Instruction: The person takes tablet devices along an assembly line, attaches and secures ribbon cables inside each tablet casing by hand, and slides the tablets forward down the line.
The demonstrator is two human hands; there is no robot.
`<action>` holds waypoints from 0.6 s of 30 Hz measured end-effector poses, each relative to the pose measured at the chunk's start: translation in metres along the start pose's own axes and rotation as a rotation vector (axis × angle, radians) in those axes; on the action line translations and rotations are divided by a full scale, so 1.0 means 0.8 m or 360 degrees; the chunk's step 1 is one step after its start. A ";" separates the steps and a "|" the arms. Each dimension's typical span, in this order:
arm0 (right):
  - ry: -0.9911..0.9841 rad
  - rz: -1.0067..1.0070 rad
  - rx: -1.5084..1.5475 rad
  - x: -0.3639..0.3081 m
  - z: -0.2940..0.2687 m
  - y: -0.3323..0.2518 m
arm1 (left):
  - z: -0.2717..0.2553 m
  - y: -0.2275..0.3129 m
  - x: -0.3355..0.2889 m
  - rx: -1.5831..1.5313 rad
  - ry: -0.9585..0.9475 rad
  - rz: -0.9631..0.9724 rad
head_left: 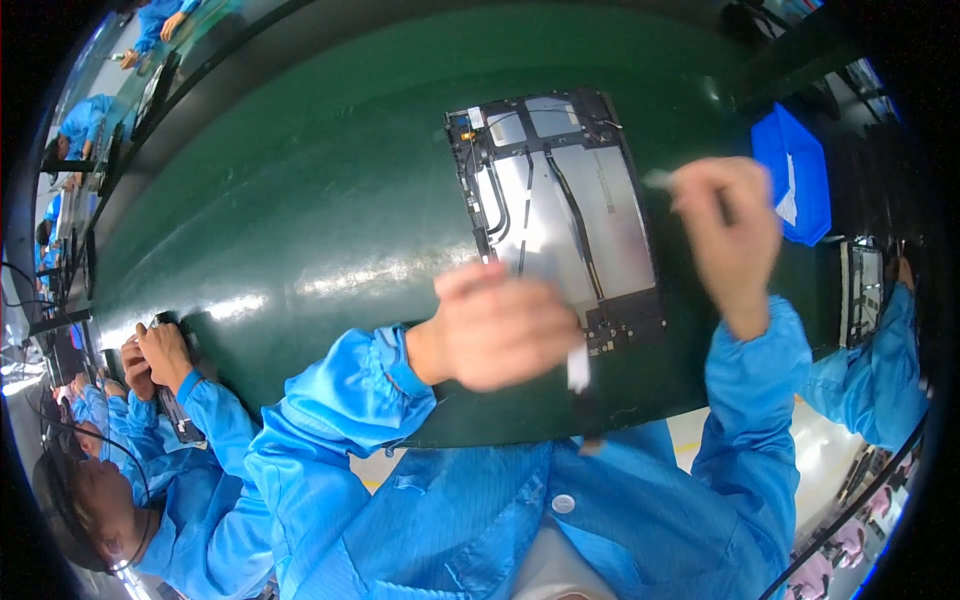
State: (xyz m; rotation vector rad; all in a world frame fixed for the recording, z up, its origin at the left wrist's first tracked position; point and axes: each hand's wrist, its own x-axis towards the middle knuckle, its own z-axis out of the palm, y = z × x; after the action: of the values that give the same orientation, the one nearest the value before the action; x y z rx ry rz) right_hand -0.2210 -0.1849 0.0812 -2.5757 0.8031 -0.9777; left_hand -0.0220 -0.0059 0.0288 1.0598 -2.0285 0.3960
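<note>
A flat electronic panel [625, 235], silver with a black frame and dark cables across it, lies on the green tabletop in front of me. My left hand [500, 328], blurred by motion, is curled over the panel's lower left part and hides it. From its fingers a slim piece with a white upper part [578, 368] and a dark lower end hangs over the table's near edge; its kind is unclear. To the right of the panel, my right hand [735, 225] is raised and pinches a small pale piece [658, 180], too blurred to name.
A blue bin [790, 175] with something white inside stands at the far right. Beyond it, another panel [862, 290] lies by a co-worker's blue sleeve [875, 385]. On the left, a co-worker's hands [160, 358] handle a dark device at the green table [320, 170].
</note>
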 end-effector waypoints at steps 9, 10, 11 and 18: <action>0.0541 0.0582 -0.0678 -0.024 -0.119 0.162 | 0.026 -0.037 0.022 -0.0341 0.0006 -0.1132; 0.0538 0.0517 -0.0876 -0.022 -0.118 0.160 | 0.027 -0.037 0.021 -0.0322 -0.0025 -0.1155; 0.0535 0.0450 -0.1076 -0.020 -0.117 0.156 | 0.028 -0.037 0.020 -0.0326 -0.0027 -0.1157; -0.0589 -0.0605 0.0003 -0.016 -0.029 0.008 | 0.030 -0.032 0.017 -0.0228 -0.0052 -0.1224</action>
State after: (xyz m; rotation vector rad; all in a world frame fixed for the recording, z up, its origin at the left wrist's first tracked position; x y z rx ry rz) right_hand -0.2471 -0.1837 0.0887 -2.8419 0.2204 -0.5521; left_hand -0.0181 -0.0427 0.0221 1.6419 -1.4902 -0.1668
